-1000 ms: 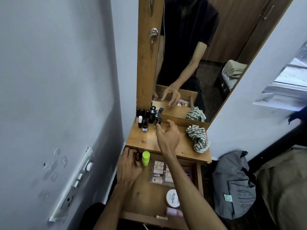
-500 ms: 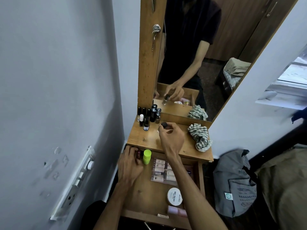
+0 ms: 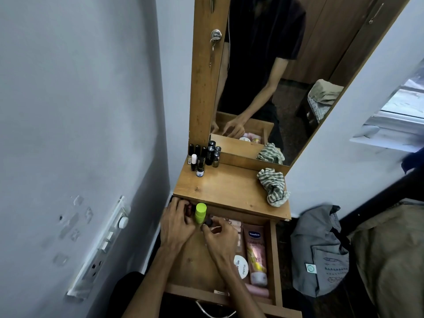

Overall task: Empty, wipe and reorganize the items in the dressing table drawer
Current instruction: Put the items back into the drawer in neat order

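Drawer [image 3: 197, 267], pulled open, near edge: pink tube [image 3: 255, 255] and white round tin [image 3: 241, 265] along its right side. Far left corner: right hand [image 3: 220, 237], fingers pinching a small dark-capped bottle [image 3: 208, 223] beside the lime-green bottle [image 3: 200, 212]; left hand [image 3: 175, 223], fingers curled round dark red bottles [image 3: 188, 207]. Bench [image 3: 229, 191] beyond: remaining bottles [image 3: 204, 157] at back left corner, striped cloth [image 3: 273, 189] at right edge. Risk, judged: crowded upright bottles may topple when nudged.
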`<state>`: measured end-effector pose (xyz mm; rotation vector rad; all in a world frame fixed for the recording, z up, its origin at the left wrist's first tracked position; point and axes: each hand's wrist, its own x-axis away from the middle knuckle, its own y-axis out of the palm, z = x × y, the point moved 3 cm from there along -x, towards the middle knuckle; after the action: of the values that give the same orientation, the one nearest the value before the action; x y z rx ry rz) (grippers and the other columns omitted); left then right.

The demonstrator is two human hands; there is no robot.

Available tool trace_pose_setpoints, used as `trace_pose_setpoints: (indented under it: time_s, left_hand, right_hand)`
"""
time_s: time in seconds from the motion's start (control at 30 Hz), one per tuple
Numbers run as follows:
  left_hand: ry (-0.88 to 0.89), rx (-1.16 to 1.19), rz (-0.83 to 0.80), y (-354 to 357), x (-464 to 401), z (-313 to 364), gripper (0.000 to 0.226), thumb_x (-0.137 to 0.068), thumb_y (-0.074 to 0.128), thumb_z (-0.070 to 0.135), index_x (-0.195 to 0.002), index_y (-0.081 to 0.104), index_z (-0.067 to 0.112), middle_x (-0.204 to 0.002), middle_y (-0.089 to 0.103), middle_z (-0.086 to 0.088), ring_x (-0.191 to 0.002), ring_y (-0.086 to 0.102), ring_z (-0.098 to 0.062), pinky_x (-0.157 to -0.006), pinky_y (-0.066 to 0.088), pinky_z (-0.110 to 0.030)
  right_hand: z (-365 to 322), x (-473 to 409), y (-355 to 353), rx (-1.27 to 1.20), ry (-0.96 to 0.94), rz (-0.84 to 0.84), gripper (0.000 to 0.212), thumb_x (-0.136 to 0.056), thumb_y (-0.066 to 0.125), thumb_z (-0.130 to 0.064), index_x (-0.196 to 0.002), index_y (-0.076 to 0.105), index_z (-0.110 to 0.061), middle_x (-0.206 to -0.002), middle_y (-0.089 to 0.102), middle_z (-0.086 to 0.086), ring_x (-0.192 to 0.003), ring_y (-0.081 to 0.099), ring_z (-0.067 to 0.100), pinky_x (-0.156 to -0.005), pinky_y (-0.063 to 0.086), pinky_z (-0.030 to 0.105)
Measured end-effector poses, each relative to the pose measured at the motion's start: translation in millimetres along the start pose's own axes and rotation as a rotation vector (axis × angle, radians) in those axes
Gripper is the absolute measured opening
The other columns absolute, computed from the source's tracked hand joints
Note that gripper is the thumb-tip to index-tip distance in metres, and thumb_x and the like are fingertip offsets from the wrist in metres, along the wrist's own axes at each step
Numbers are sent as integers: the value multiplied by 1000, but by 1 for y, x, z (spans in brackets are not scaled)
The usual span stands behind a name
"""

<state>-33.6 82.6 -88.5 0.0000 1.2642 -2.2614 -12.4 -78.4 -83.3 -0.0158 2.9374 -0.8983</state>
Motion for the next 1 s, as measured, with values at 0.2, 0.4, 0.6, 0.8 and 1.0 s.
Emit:
trace_pose_setpoints:
  time_s: [0.2,0.4,0.6,0.8,1.0]
  left_hand:
    - [-16,-9,-17,1,0,-2,46,-58,73,9,-102,63,17,-111,56,-2,-78,55,-21,-68,47,-30]
    - [-35,-6,-37,3,-1,-4,49,-58,76,11,-105,63,18,-113,55,-1,-80,56,-21,-68,51,-32]
    - [-37,-11,-45,2,-2,-5,47,-61,75,13,-106,63,18,-115,54,-1,-82,56,-21,-71,53,-33]
    - [-9,16,-21,2,-1,-4,39,-63,68,12,-101,61,18,-112,56,-1,-88,57,-22,-75,48,-34]
    - [-33,33,6,2,0,-1,38,-64,68,11,-101,62,19,-112,56,1,-84,54,-22,-72,46,-33]
  right_hand:
    - [7,-4,17,147,1,-78,19,-76,73,-35,-92,78,-25,-84,76,-3,-78,69,16,-64,45,27]
    - [4,-10,17,177,-15,-90,21,-81,75,-31,-100,78,-23,-92,77,-1,-86,70,20,-66,42,24]
    - [-4,-10,-2,109,-90,34,30,-72,77,-40,-99,73,-27,-85,73,-10,-77,68,9,-68,54,28]
    - [-63,-48,-36,-93,-259,260,8,-87,71,-25,-94,75,-23,-80,70,-15,-70,65,-1,-65,59,28]
    - [-108,-125,-29,72,-197,211,28,-87,70,-39,-110,72,-24,-94,73,-7,-82,67,14,-74,56,33]
